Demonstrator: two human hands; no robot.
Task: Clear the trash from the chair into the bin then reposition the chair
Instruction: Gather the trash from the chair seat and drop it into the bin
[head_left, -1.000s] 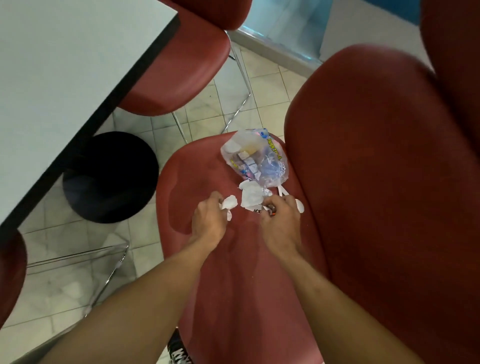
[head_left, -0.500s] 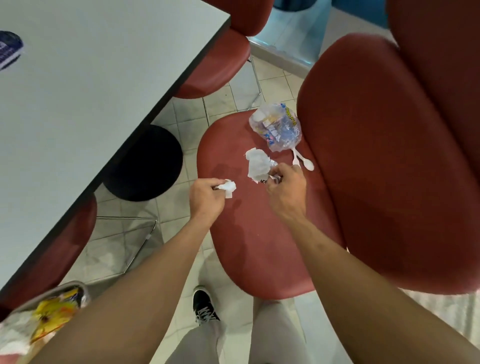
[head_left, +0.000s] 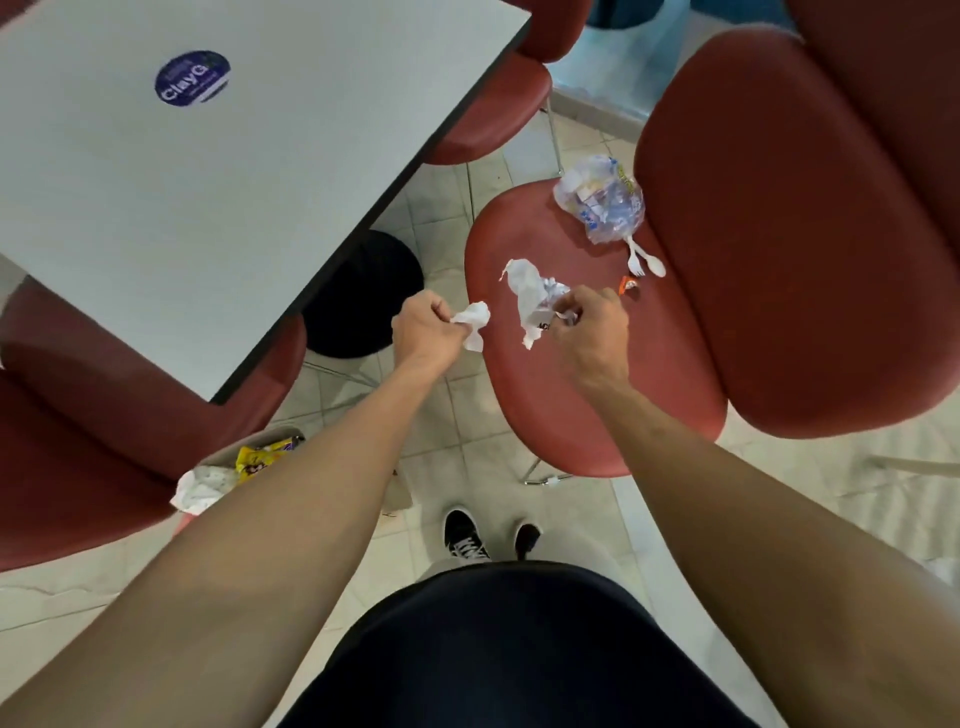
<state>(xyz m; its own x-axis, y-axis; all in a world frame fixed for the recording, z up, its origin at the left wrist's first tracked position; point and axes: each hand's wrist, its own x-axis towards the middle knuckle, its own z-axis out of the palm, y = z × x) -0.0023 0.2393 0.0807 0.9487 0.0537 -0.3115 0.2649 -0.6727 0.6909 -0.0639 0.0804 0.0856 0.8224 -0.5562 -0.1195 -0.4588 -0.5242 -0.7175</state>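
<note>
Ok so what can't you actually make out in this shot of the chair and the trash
Head view only:
- bin: mostly hidden behind the left forearm and a chair; depth unknown.
- white wrapper: print cut off by the right hand.
- clear plastic bag: contents too small to identify.
- small orange item: too small to name.

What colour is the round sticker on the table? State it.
Dark blue with white lettering; the sticker shows in the head view.

**Occlusions and cut-offs, head view**

Bin (head_left: 249, 451): mostly hidden behind left forearm and near chair, only part of the rim and some trash visible. Printed text on the paper wrapper (head_left: 532, 301) partly covered by the right hand (head_left: 589, 332), unreadable. Plastic bag (head_left: 602, 202) contents too jumbled to identify. Small orange item (head_left: 628, 285) too small to tell. Table (head_left: 260, 182) cut off at the top and left edges.
</note>
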